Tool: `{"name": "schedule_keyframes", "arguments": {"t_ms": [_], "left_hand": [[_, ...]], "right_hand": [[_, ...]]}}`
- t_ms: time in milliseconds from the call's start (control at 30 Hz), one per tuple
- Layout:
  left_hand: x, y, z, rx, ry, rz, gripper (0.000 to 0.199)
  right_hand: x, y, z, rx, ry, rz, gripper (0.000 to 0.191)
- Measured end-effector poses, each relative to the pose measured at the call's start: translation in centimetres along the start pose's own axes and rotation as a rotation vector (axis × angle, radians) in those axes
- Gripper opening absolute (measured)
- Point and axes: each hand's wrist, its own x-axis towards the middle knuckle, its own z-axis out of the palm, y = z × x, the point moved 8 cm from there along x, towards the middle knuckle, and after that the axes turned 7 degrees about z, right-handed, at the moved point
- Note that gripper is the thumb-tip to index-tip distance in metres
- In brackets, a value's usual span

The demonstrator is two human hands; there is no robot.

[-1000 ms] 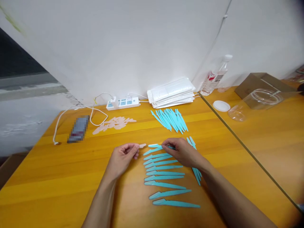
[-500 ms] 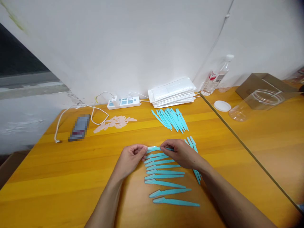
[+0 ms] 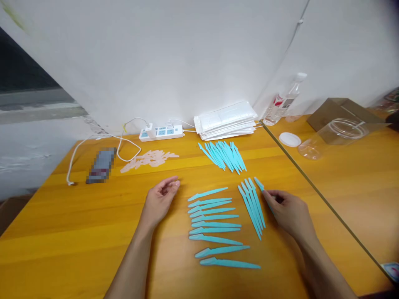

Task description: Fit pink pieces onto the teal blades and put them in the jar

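My right hand (image 3: 285,207) pinches a turquoise razor-shaped piece (image 3: 258,182) at the right end of a slanted group of several like pieces (image 3: 251,203). Left of that group, several turquoise pieces (image 3: 215,226) lie crosswise in a column, one below another. My left hand (image 3: 162,197) is to the left of the column's top, fingers slightly curled and apart, holding nothing. Farther back lies a heap of turquoise pieces (image 3: 223,155). A loose pile of pale pink pieces (image 3: 151,159) sits to its left.
Against the wall are a white power strip (image 3: 170,132), stacked white packets (image 3: 227,120) and a plastic bottle (image 3: 282,101). A phone (image 3: 101,165) and white cable lie left. A white lid (image 3: 289,139), clear jar (image 3: 330,139) and cardboard box (image 3: 339,112) stand right.
My right hand has moved right with a turquoise piece, away from the column. My left hand has drawn back to the left and opened. A piece now lies uncovered at the column's top.
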Motion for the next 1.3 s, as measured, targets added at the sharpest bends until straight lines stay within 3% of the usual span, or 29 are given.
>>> {"name": "schedule_keyframes", "arguments": {"t_ms": [167,367,433,500,633,767,867,1000,1133,1300], "left_hand": [[-0.1,0.0,0.2,-0.001,-0.012,0.001,0.061],[0.5,0.1,-3.2,0.004,0.092,0.034,0.059],[1.3,0.0,-5.0,0.044,0.157,0.053,0.058],[2.4,-0.1,-6.8,0.168,0.221,0.080,0.057],[5.1,0.5,-8.8,0.611,0.273,0.185,0.047],[7.0,1.2,-8.0,0.815,0.225,0.271,0.040],[7.7,1.4,-6.9,0.947,0.157,0.294,0.036],[7.8,1.3,-6.6,1.058,0.121,0.268,0.030],[7.5,1.5,-6.6,1.081,0.042,0.275,0.028],[6.6,1.8,-5.4,0.996,-0.086,0.309,0.038]], "right_hand": [[-0.9,-0.6,0.9,-0.041,-0.033,-0.108,0.046],[-1.0,-3.1,-0.4,-0.088,-0.071,-0.212,0.043],[-0.4,-6.0,-1.3,-0.127,0.017,-0.270,0.042],[0.4,-10.5,-1.1,-0.156,0.074,-0.373,0.040],[2.4,-20.2,4.1,-0.307,-0.035,-0.544,0.039],[4.2,-25.2,8.7,-0.345,-0.104,-0.533,0.033],[4.4,-26.1,10.3,-0.345,-0.132,-0.521,0.032],[3.5,-26.1,10.2,-0.318,-0.150,-0.552,0.031],[1.9,-25.2,8.2,-0.238,-0.190,-0.639,0.029],[-0.2,-20.9,5.3,-0.035,-0.378,-0.679,0.023]]}}
